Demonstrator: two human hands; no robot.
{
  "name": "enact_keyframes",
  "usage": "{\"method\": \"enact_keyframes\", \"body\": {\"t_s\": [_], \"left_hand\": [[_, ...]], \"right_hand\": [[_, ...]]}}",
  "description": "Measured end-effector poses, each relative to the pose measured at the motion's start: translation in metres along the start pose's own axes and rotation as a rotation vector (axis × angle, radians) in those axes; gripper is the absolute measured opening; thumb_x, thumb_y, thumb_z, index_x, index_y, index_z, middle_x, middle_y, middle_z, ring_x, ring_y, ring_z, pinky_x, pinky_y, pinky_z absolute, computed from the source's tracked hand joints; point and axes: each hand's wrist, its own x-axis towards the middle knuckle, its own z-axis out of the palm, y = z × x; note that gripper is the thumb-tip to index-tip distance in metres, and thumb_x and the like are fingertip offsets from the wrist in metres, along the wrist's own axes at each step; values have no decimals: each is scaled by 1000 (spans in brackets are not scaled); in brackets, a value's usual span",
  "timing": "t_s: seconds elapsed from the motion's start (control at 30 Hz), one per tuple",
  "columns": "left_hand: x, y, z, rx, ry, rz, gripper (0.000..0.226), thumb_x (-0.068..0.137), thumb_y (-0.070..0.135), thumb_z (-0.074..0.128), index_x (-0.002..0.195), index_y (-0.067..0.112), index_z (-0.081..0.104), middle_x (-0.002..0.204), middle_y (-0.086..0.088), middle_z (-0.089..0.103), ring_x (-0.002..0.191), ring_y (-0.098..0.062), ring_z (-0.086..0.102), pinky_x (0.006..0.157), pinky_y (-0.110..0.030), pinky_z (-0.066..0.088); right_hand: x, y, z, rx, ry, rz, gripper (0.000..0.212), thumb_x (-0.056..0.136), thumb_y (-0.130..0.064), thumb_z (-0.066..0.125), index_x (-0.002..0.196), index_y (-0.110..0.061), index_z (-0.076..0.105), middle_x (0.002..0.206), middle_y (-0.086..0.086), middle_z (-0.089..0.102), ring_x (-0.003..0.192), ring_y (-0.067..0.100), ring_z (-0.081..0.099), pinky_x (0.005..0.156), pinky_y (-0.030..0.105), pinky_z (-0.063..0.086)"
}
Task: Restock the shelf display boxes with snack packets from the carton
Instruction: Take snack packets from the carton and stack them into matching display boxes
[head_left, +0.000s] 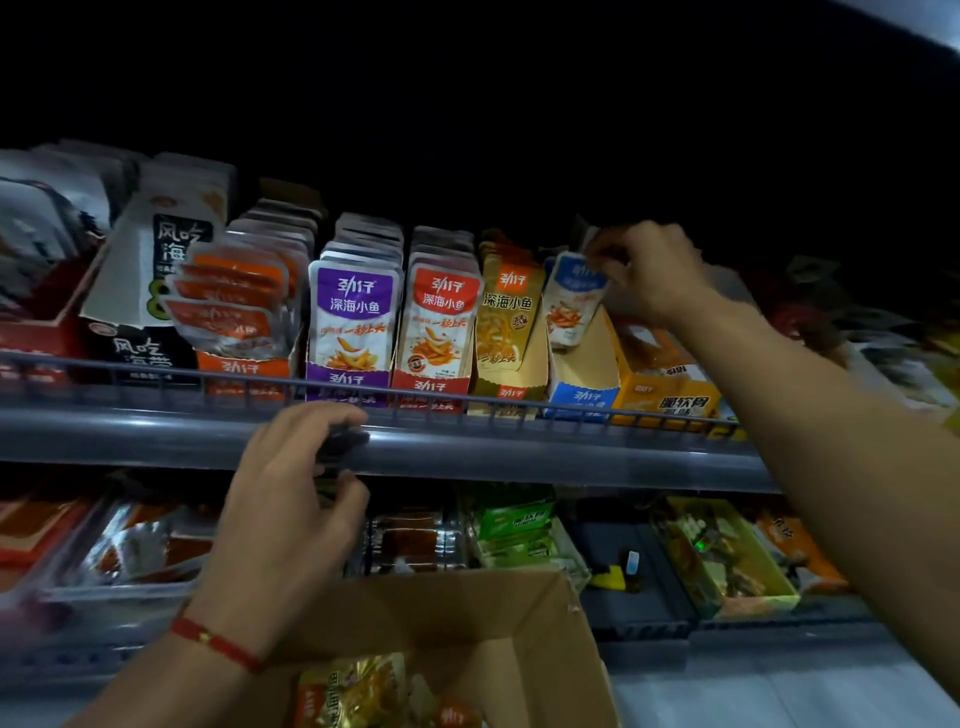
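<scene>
Restocking at the shelf (467, 452) above the carton (467, 623).

The carton is sitting low in front with gold packets (353, 686) inside. The blue display box (584, 379) is standing on the shelf, nearly empty. The right hand (652, 270) is pinching the top of a blue packet (574, 301) in that box. The left hand (291, 493) is gripping a dark stack of packets (337, 452).
</scene>
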Motion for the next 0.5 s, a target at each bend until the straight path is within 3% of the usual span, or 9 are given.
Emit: {"method": "enact_keyframes", "body": {"t_s": [0.17, 0.3, 0.5], "left_hand": [[1, 3, 1, -25, -28, -57, 55, 80, 2, 74, 120, 35, 54, 114, 22, 44, 107, -13, 54, 93, -36, 52], [0, 6, 0, -59, -32, -75, 54, 80, 1, 74, 119, 35, 56, 112, 29, 46, 105, -14, 57, 92, -38, 54], [-1, 7, 1, -43, -47, -113, 55, 81, 3, 73, 118, 39, 54, 116, 19, 49, 110, -15, 54, 97, -45, 53]], "right_hand": [[1, 0, 26, -17, -20, 6, 25, 101, -15, 57, 126, -13, 62, 120, 14, 65, 109, 32, 63, 89, 47, 54], [6, 2, 32, -114, -9, -5, 25, 101, -18, 57, 127, -16, 60, 119, 14, 65, 105, 32, 63, 86, 47, 54], [18, 2, 37, -84, -45, 34, 27, 101, -18, 55, 128, -17, 56, 121, 15, 59, 103, 30, 60, 84, 43, 54]]}}
